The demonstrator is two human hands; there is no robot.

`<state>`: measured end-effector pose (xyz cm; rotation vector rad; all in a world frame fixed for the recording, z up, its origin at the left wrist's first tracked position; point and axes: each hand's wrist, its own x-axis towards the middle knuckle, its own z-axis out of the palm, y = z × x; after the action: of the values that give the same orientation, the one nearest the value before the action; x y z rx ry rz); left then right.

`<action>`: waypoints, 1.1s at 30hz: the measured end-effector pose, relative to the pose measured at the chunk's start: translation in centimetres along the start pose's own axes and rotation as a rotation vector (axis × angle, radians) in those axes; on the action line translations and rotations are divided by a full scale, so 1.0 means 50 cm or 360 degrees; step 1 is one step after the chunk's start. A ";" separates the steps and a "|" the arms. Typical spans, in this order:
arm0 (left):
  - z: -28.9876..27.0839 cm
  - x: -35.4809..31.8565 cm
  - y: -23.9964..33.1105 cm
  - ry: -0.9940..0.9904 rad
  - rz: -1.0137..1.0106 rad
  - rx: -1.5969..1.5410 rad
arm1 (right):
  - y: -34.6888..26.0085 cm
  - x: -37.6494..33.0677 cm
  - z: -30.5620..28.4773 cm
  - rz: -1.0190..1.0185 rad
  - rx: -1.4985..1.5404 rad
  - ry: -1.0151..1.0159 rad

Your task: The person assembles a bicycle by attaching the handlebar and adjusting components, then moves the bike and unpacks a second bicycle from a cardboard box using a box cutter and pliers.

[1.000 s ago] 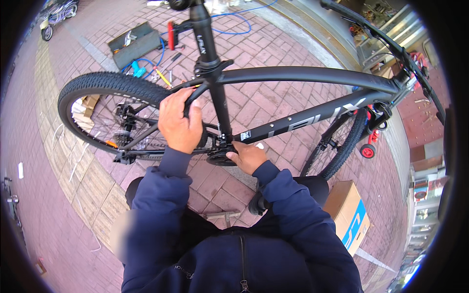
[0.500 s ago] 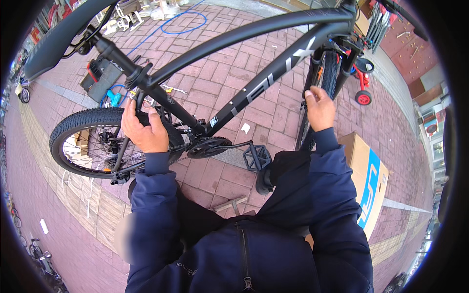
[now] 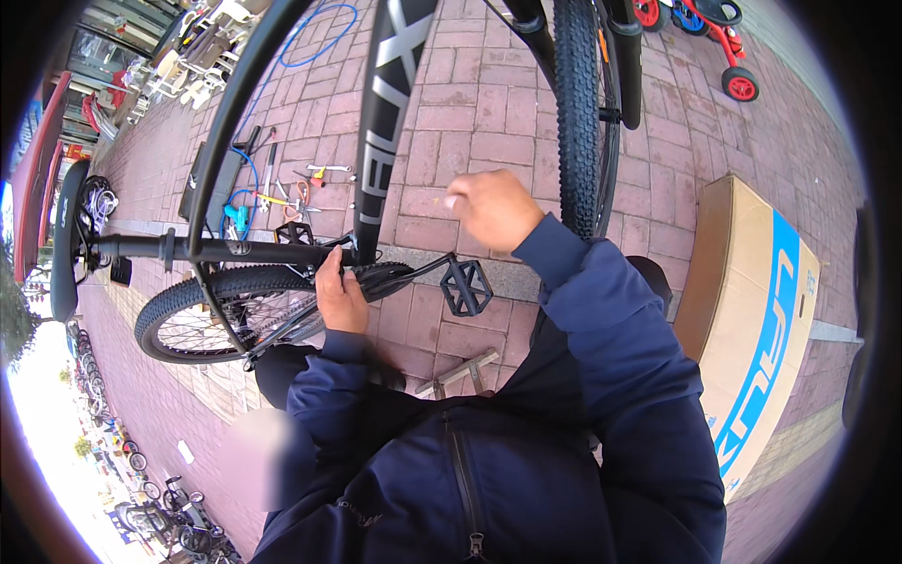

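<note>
A black bicycle stands across the view, its down tube [image 3: 381, 141] rising with pale lettering and its seat tube [image 3: 211, 250] running left to the saddle [image 3: 68, 240]. My left hand [image 3: 341, 299] is at the lower end of the seat tube, beside the crank, fingers stretched out and apart, appearing to rest against the frame. My right hand [image 3: 500, 209] hovers between the down tube and the knobbly front wheel [image 3: 578, 141], fingers curled into a pinch. What those fingertips hold, if anything, is too small to name. Below it sits a black pedal [image 3: 465, 288].
A cardboard box [image 3: 766, 320] with a blue stripe stands at right. Beyond the frame lie hand tools, a teal power tool [image 3: 237, 219] and a blue hose [image 3: 319, 36]. A red-wheeled child's trike [image 3: 739, 83] stands at far right. Between my feet is a small wooden stool [image 3: 458, 374].
My view has turned, and the bicycle appears swung round with it. My left hand has come from beside the rear wheel to the crank area. My right hand has left the front fork and curled.
</note>
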<state>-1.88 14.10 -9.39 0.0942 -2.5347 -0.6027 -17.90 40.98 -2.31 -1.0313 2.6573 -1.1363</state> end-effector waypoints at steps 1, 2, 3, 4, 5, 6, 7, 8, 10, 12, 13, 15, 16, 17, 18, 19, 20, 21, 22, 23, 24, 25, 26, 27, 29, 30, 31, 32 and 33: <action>0.013 -0.001 -0.001 0.0002 -0.0129 -0.0052 | 0.005 0.000 0.008 -0.0039 -0.0001 -0.0065; 0.024 0.000 -0.002 0.0009 -0.0246 -0.0095 | 0.009 -0.001 0.013 -0.0051 -0.0015 -0.0153; 0.033 0.004 -0.004 0.0011 -0.0343 -0.0129 | 0.014 0.001 0.014 -0.0068 -0.0024 -0.0243; 0.040 0.009 -0.005 0.0028 -0.0451 -0.0285 | 0.018 0.002 0.012 -0.0044 -0.0022 -0.0239; 0.046 0.017 -0.007 0.0024 -0.0509 -0.0299 | 0.022 0.003 0.007 -0.0023 -0.0021 -0.0235; 0.051 0.027 -0.009 0.0031 -0.0513 -0.0318 | 0.026 0.005 0.000 0.0001 -0.0023 -0.0251; 0.053 0.038 -0.011 -0.0001 -0.0538 -0.0288 | 0.032 0.007 -0.008 -0.0032 -0.0043 -0.0236; 0.055 0.050 -0.012 -0.0068 -0.0571 -0.0262 | 0.036 0.008 -0.017 0.0000 -0.0033 -0.0233; 0.056 0.076 -0.011 -0.0234 -0.0677 -0.0211 | 0.037 0.004 -0.031 0.0072 -0.0054 -0.0228; 0.045 0.097 -0.005 -0.0424 -0.0557 0.0006 | 0.035 -0.002 -0.042 0.0101 0.0010 -0.0250; 0.042 0.104 -0.001 -0.0431 -0.0580 0.0017 | 0.032 -0.005 -0.046 0.0095 0.0034 -0.0230; 0.040 0.115 0.010 -0.0424 -0.0529 0.0068 | 0.025 -0.008 -0.048 0.0170 0.0091 -0.0230; 0.042 0.120 0.014 -0.0431 -0.0560 0.0050 | 0.023 -0.008 -0.049 0.0172 0.0091 -0.0236; 0.042 0.125 0.016 -0.0460 -0.0561 0.0040 | 0.021 -0.008 -0.049 0.0164 0.0101 -0.0244; 0.043 0.129 0.016 -0.0487 -0.0559 0.0027 | 0.020 -0.007 -0.050 0.0155 0.0106 -0.0249; 0.046 0.134 0.013 -0.0531 -0.0540 0.0017 | 0.017 -0.004 -0.049 0.0178 0.0104 -0.0233; 0.047 0.137 0.009 -0.0571 -0.0523 0.0002 | 0.015 -0.002 -0.048 0.0178 0.0085 -0.0232; 0.050 0.142 0.003 -0.0596 -0.0516 -0.0009 | 0.014 0.000 -0.048 0.0172 0.0062 -0.0211; 0.052 0.147 -0.004 -0.0630 -0.0482 -0.0061 | 0.013 0.003 -0.047 0.0172 0.0025 -0.0222; 0.051 0.147 -0.007 -0.0654 -0.0464 -0.0105 | 0.013 0.003 -0.047 0.0138 0.0015 -0.0220; 0.050 0.152 -0.012 -0.0693 -0.0505 -0.0131 | 0.013 0.004 -0.046 0.0109 -0.0007 -0.0251; 0.047 0.148 -0.009 -0.0712 -0.0622 -0.0092 | 0.012 0.007 -0.043 0.0068 -0.0049 -0.0273; 0.046 0.144 -0.003 -0.0665 -0.0589 -0.0237 | 0.012 0.009 -0.040 0.0093 -0.0050 -0.0311; 0.044 0.147 0.002 -0.0609 -0.0574 -0.0320 | 0.011 0.013 -0.036 0.0111 -0.0073 -0.0340; 0.045 0.144 0.027 -0.0441 -0.0480 -0.0413 | 0.008 0.019 -0.027 0.0150 -0.0095 -0.0375; 0.045 0.141 0.043 -0.0355 -0.0491 -0.0538 | 0.006 0.021 -0.022 0.0157 -0.0117 -0.0392; 0.049 0.139 0.058 -0.0354 -0.0483 -0.0438 | 0.005 0.023 -0.018 0.0157 -0.0147 -0.0414; 0.051 0.135 0.073 -0.0313 -0.0455 -0.0371 | 0.005 0.022 -0.014 0.0153 -0.0177 -0.0436; 0.052 0.127 0.088 -0.0272 -0.0430 -0.0303 | 0.003 0.024 -0.009 0.0190 -0.0180 -0.0452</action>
<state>-8.41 17.93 -6.40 0.3331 -2.6334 -0.9936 -19.04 40.63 -1.87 -0.9541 2.5391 -0.7615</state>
